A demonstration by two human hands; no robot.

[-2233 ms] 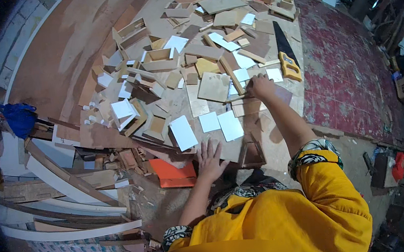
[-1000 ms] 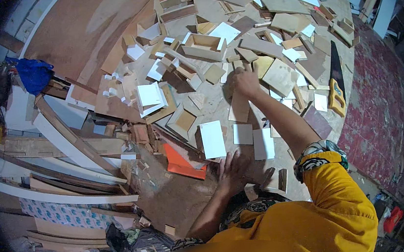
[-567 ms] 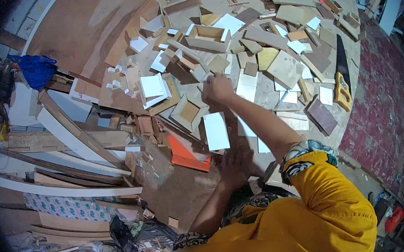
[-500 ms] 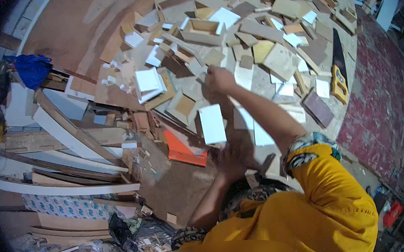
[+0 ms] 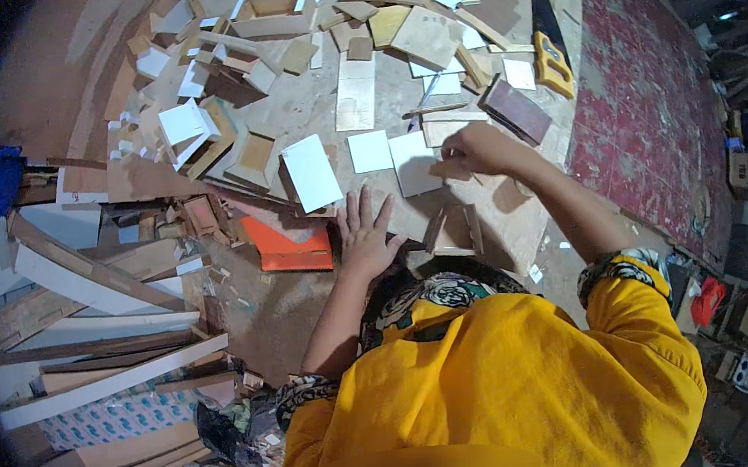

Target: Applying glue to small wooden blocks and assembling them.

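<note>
A person in a yellow shirt crouches over a floor (image 5: 308, 122) strewn with offcuts. The right hand (image 5: 474, 148), stretched far out into the pile half a second ago, has drawn back and now pinches a small brown wood piece (image 5: 451, 171) over a white tile (image 5: 412, 162). The left hand (image 5: 365, 239) stays flat and spread on the floor, holding nothing, beside an orange board (image 5: 289, 247). A larger white panel (image 5: 311, 173) and a small white square (image 5: 371, 151) lie just ahead. A small open wooden frame (image 5: 454, 230) sits near the knees; a yellow-handled saw (image 5: 549, 42) lies well beyond.
</note>
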